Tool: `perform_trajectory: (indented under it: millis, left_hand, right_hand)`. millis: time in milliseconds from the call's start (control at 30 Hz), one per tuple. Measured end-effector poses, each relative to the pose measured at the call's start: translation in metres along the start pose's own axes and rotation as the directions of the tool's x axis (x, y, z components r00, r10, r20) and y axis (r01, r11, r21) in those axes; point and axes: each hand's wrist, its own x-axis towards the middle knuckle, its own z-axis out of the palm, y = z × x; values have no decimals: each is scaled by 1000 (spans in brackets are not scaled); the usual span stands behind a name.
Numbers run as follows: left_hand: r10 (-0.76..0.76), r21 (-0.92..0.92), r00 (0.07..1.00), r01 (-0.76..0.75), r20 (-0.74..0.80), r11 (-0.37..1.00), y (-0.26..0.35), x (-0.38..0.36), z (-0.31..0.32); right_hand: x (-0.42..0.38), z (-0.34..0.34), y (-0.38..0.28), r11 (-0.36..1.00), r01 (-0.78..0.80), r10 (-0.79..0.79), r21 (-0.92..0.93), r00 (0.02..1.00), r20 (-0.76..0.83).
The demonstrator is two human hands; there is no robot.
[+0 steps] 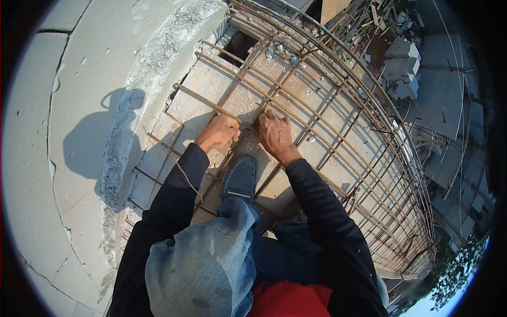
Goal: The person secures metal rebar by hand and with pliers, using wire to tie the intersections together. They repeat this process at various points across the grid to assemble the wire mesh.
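Note:
My left hand [219, 132] is closed, its fingers curled beside a rusty rebar rod [205, 99] that runs past the knuckles. Close on its right, my right hand [277, 135] is closed too, with its fingertips bent down at a crossing of the rebar grid [298, 117]. Whatever the fingertips pinch is hidden or too small to make out. Below and between the hands, a dark shoe [240, 177] stands on the grid. A thin bent wire [186, 178] sticks up near my left forearm.
A wall of light blocks [79, 105] with a rough mortar edge [127, 132] rises at the left. A square opening [239, 46] lies ahead. A small tool with dark and reddish handles [351, 199] rests on the grid. Past the curved outer bars [364, 71] are rubble and broken blocks [401, 68], lower down.

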Motion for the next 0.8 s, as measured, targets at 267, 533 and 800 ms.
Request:
perform_trajectory:
  millis: [267, 533, 800]
  left_hand:
    - [-21, -113, 1000, 18, -20, 993, -9, -7, 9]
    - [98, 64, 994, -95, -51, 993, -7, -4, 8]
    - [66, 32, 998, -65, -17, 997, -4, -6, 5]
  right_hand:
    - [-6, -7, 4, 982, 165, -164, -95, 986, 14]
    - [-2, -11, 7, 998, 59, -55, -29, 990, 128]
    - [-7, 13, 31, 949, 278, -280, -149, 960, 9]
